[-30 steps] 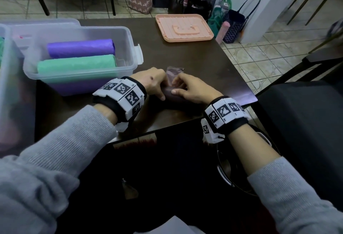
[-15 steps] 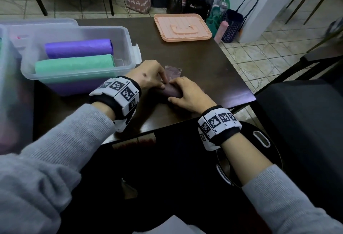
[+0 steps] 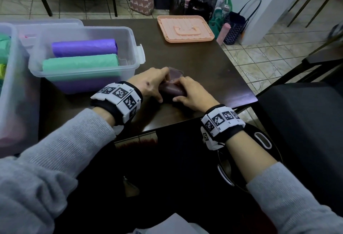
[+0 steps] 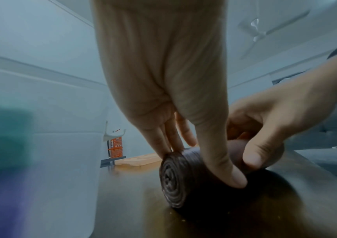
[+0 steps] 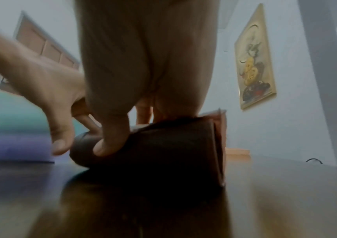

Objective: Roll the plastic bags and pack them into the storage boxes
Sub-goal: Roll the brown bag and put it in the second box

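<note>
A dark brown plastic bag roll (image 3: 170,90) lies on the dark table (image 3: 200,63), with a short flat tail (image 3: 176,72) still loose on its far side. My left hand (image 3: 150,83) grips the roll's left end, thumb on the near side and fingers over the top. In the left wrist view the spiral end of the roll (image 4: 171,177) shows below the left hand (image 4: 200,161). My right hand (image 3: 189,92) grips the right end the same way. In the right wrist view the roll (image 5: 163,145) sits under the right hand (image 5: 131,128).
A clear storage box (image 3: 130,35) at the left holds a purple roll (image 3: 83,47) and a green roll (image 3: 79,63). A second clear box (image 3: 11,85) stands at the far left. A pink lid (image 3: 185,29) lies at the table's far edge. A dark chair (image 3: 306,115) stands at the right.
Both hands have turned the roll forward over the loose tail. The tail, raised a second ago, now lies flat and shorter.
</note>
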